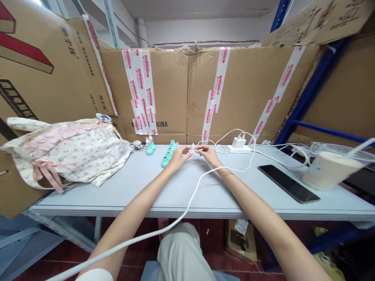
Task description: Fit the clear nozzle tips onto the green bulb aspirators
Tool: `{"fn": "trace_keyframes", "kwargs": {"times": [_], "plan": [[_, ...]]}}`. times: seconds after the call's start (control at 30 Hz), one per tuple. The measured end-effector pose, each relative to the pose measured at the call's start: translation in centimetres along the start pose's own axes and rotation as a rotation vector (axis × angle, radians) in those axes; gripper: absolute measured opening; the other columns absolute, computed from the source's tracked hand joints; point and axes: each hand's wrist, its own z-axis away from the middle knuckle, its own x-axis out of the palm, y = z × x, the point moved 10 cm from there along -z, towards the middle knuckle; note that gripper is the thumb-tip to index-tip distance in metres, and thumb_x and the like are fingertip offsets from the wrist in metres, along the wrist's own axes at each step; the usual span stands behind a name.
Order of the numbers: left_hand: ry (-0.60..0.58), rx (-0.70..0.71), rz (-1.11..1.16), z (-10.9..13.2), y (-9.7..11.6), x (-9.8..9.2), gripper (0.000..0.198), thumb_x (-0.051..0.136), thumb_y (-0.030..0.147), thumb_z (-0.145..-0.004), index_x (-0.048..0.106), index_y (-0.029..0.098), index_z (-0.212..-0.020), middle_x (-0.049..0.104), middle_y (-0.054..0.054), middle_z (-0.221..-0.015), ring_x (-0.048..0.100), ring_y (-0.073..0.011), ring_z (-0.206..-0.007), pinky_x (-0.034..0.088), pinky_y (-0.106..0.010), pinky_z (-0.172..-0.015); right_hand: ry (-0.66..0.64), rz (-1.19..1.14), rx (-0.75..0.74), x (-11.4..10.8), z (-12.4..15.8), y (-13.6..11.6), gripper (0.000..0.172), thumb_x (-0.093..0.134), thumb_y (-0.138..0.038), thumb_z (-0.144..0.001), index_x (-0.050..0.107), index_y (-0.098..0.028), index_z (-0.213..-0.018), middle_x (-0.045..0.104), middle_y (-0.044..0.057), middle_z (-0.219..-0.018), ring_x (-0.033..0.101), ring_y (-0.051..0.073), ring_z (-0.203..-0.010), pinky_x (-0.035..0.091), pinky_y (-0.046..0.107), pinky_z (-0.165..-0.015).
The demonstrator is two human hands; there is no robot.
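Left hand and right hand meet above the tabletop, both pinching one small clear piece between them. Just beside the left hand, open-necked turquoise bottles stand in a row; farther left are two turquoise bottles with pale pointed tops, then a floral bag. Rightward come a white charger, a dark phone and a cream cup.

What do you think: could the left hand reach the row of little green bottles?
Probably yes: the left hand is right beside the green bottles, with nothing visible between them, though its fingertips seem occupied with a small translucent piece.
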Motion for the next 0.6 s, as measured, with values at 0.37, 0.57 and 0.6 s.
{"fn": "trace_keyframes", "kwargs": {"times": [0.37,0.57,0.6], "plan": [[0.045,-0.235,0.019,1.3,-4.5,1.8,0.026,0.075,0.019,-0.063,0.069,0.012,-0.086,0.067,-0.005,-0.077,0.061,-0.0138,-0.072,0.048,-0.025,-0.071,0.023,0.336,0.035,0.2,2.1,0.6,0.020,0.067,-0.040,-0.071,0.068,-0.021,-0.071,0.068,0.001,-0.077,0.052,0.014,-0.061,0.036,0.026,-0.060],[0.068,-0.231,0.085,1.1,-3.8,1.6,0.021,0.074,0.011,-0.062,0.067,0.012,-0.081,0.067,-0.004,-0.076,0.063,-0.0135,-0.071,0.049,-0.024,-0.070,0.045,0.351,0.036,0.5,2.4,0.5,0.032,0.064,-0.050,-0.071,0.066,-0.019,-0.065,0.066,0.003,-0.069,0.051,0.015,-0.060,0.036,0.027,-0.060],[0.067,-0.217,0.095,1.0,-3.6,1.7,0.020,0.073,0.010,-0.062,0.066,0.012,-0.081,0.067,-0.004,-0.076,0.063,-0.0133,-0.072,0.049,-0.024,-0.071,0.053,0.309,0.038,0.5,2.4,0.6,0.034,0.063,-0.052,-0.070,0.066,-0.018,-0.064,0.066,0.004,-0.069,0.052,0.016,-0.061,0.037,0.027,-0.061]]}}
